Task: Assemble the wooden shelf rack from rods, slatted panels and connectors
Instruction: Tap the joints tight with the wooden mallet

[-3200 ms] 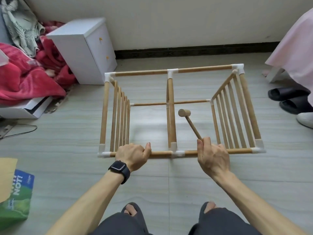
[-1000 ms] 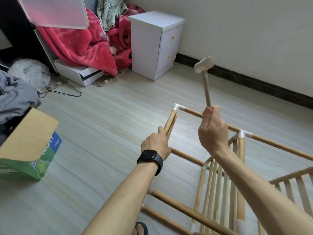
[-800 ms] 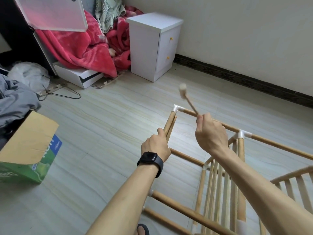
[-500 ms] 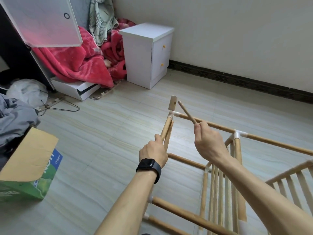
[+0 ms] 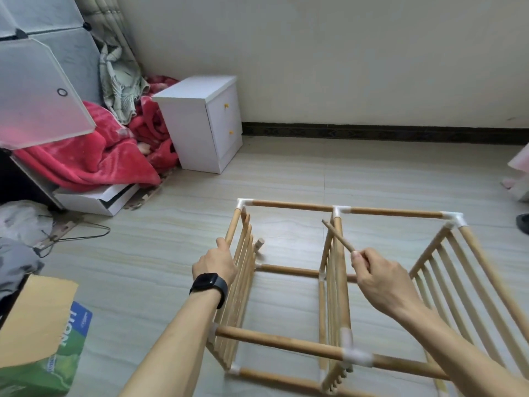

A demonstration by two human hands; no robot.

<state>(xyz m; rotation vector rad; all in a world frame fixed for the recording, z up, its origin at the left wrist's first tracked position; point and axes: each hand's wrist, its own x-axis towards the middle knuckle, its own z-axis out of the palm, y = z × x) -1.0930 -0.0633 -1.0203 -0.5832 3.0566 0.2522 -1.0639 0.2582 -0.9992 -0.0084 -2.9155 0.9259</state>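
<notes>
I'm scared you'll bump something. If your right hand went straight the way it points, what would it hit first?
Probably the middle slatted panel, near its white connector; the stick in the right hand overlaps it, though depth is unclear.

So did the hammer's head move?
Yes. The hammer head left its handle in the right hand: from the far-left corner connector it moved nearer, beside the left slatted panel.

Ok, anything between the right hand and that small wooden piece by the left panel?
Yes: the middle panel stands between the right hand, which holds a stick, and the piece by the left panel. The bay's top is open, so reaching over the panel looks clear.
</notes>
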